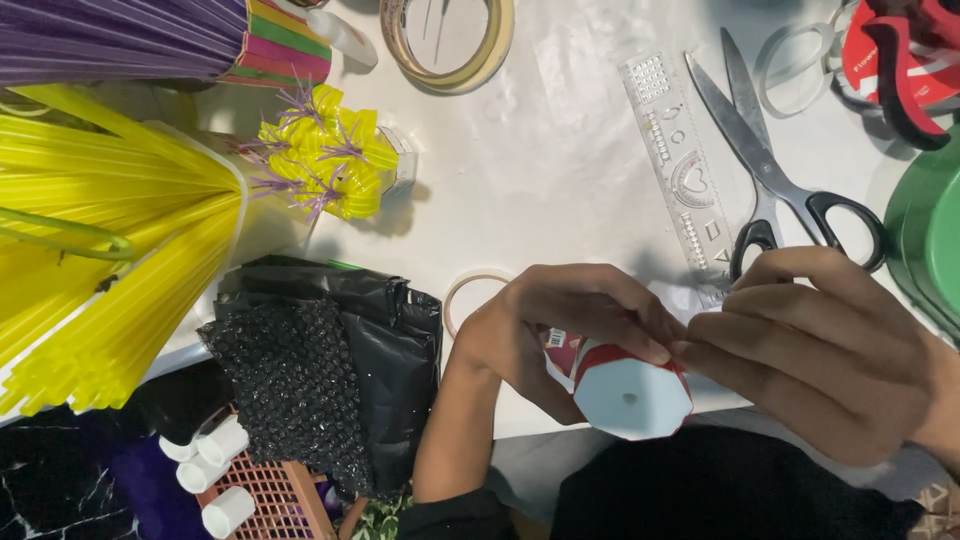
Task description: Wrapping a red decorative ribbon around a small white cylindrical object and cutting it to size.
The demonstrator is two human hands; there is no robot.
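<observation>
Near the bottom middle of the view, both hands meet on a small red-and-white cup [632,395] held just above the near edge of the white table [540,170]. Its white, many-sided base with a tiny centre hole faces the camera. The left hand [545,330] wraps it from the left, fingers curled over the top and thumb tucked under, closed firmly on the cup. The right hand [820,350] comes in from the right, its fingers bent and their tips pressed against the cup's red upper edge, touching the left fingertips; whether its thumb grips underneath is hidden. Just behind the left hand lies a thin tape ring [470,295], partly covered by the wrist. Behind the right hand a clear ruler [680,165] lies at a slant, and beside it a pair of scissors [775,175] with black handles, the handles close to the right knuckles. Farther back sits a wide tape roll [447,40]. On the left, a fan of yellow straws [110,260] spreads out, with a purple bundle [110,35] above it and a cluster of yellow straw flowers [325,150] with purple fringes nearby. A black plastic bag [370,340] and dark bubble wrap [290,390] lie left of the left forearm, above an orange basket [275,500] with short white tubes [220,465]. A green container [930,240] stands at the right edge.
</observation>
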